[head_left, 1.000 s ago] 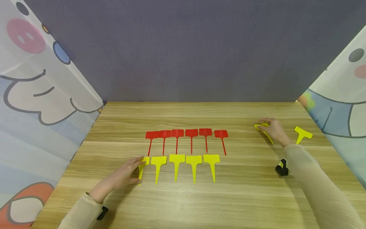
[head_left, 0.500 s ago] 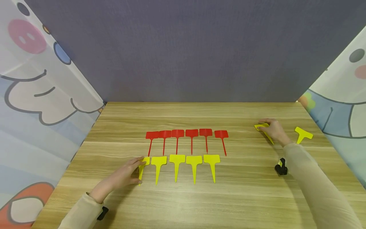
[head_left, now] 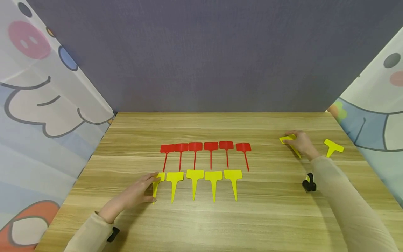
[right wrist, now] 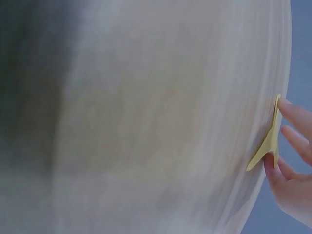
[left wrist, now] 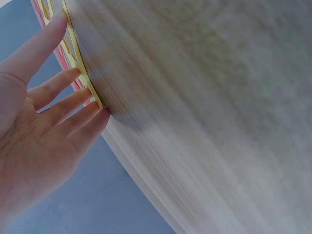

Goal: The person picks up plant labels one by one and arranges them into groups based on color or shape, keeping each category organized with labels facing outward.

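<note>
In the head view, my left hand [head_left: 136, 194] touches the leftmost yellow T-shaped plant label [head_left: 159, 176] of a row. Its fingers [left wrist: 73, 102] lie fairly straight along the label's head, the thumb by the pointed tip. My right hand [head_left: 303, 144], at the far right, pinches another yellow plant label [head_left: 288, 138] by its wide head between thumb and fingers. That label's head is tilted up from the table, its stem pointing toward me. In the right wrist view, the pinched label [right wrist: 269, 141] appears edge-on. Part of it is hidden behind the fingers.
Several yellow labels [head_left: 194, 175] continue the front row. Behind them stretches a row of several red plant labels [head_left: 211, 146], all flat on the wooden table [head_left: 201, 224]. One more yellow label [head_left: 333, 146] lies right of my right hand. A grey panel [head_left: 220, 63] rises behind the table.
Almost nothing differs. The right wrist and its black strap piece have shifted very slightly, and the pinched label's head has moved a touch to the left. My left hand stays in place.
</note>
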`<state>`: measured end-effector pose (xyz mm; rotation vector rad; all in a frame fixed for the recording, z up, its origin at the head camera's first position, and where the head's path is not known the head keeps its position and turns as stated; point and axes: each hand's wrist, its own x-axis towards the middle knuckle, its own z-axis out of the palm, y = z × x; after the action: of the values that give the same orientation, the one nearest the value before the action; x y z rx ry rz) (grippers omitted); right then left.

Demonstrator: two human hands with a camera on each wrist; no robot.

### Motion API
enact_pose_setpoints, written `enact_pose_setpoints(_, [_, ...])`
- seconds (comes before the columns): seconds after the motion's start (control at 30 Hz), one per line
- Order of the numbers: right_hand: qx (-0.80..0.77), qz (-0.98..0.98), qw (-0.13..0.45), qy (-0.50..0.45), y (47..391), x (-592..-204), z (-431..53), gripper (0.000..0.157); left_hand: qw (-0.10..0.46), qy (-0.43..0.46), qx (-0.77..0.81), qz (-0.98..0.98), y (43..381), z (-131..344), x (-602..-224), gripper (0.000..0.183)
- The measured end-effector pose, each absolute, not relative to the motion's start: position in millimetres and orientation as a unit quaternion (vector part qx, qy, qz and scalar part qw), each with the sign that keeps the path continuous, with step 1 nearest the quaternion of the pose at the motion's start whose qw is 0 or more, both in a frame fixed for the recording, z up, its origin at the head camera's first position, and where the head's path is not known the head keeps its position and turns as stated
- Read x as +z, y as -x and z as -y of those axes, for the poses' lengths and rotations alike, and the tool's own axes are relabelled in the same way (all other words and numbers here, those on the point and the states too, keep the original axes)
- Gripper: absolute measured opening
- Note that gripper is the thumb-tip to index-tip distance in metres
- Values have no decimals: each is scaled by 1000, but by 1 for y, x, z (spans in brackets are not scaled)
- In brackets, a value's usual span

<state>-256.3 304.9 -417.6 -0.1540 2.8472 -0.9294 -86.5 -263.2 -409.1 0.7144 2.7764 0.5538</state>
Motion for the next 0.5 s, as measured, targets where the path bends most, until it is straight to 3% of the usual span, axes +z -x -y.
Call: enact_pose_setpoints(0.5, [-325,-940,99,23,257,-415,-305,47,112,-248,191,-943,88,262,-407,64])
